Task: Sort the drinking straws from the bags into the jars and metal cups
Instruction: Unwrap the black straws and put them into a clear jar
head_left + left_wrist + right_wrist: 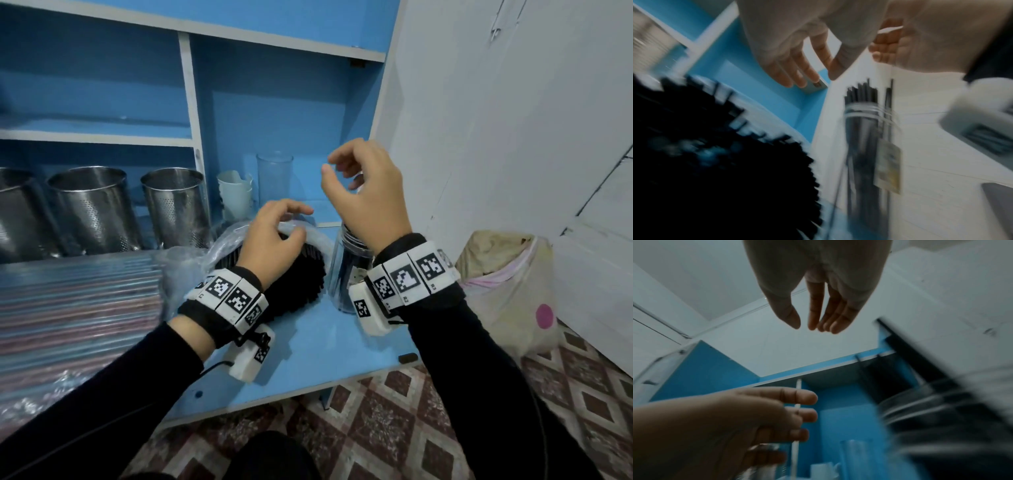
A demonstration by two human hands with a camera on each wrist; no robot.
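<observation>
Left hand (274, 240) loose, empty, over black straws (294, 284) in clear bag (219, 243) on blue surface (329, 342). Right hand (366, 192) relaxed, empty, above straw-filled jar (346, 274).

three metal cups (94, 209), two jars (349, 270), two straw bags (274, 270), two hands (274, 236)

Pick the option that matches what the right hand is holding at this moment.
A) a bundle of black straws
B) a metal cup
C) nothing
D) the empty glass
C: the right hand hangs above the jar of black straws with loosely curled fingers and nothing between them, as the right wrist view also shows.
</observation>
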